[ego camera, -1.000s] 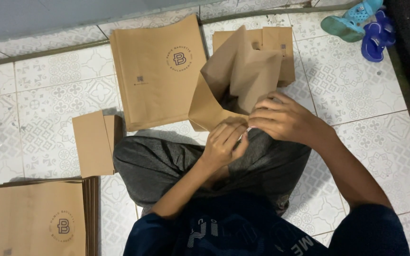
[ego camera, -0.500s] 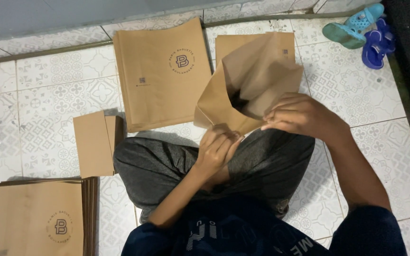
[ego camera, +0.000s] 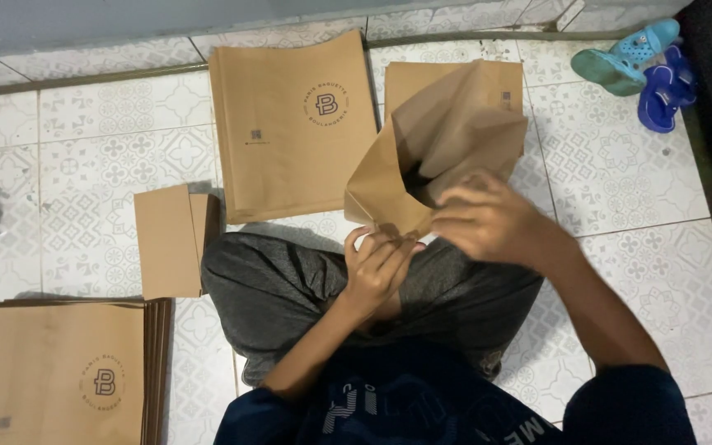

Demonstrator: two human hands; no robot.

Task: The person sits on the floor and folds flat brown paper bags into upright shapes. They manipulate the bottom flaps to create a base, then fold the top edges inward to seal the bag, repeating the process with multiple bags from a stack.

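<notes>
A brown paper bag (ego camera: 447, 148) stands half-opened above your lap, its mouth gaping toward you and its pointed lower corner pinched between your two hands. Your left hand (ego camera: 377, 268) curls around that lower corner from beneath, fingers (ego camera: 389, 251) bent and closed on the paper's edge. Your right hand (ego camera: 488, 218) comes over from the right, fingers gathered and pressing on the near rim of the bag's mouth; it is grasping the paper, though the fingertips themselves are blurred. The bag rises away from both hands toward the far side, tilted a little to the right, and it hides part of a flat bag (ego camera: 422, 78) lying on the floor behind it.

You sit cross-legged in grey trousers (ego camera: 290, 288) on a patterned white tile floor (ego camera: 109, 156). Just left of the held bag, on the far side, lies a flat stack of printed bags (ego camera: 290, 124) with a round emblem. Nearer and farther left rests a small folded stack of brown paper (ego camera: 170, 239), just beside your knee. At the near left corner sits another thick stack of bags (ego camera: 59, 375). At the far right, well apart from the work, lie a teal sandal (ego camera: 620, 58) and a blue sandal (ego camera: 665, 91) touching each other.
</notes>
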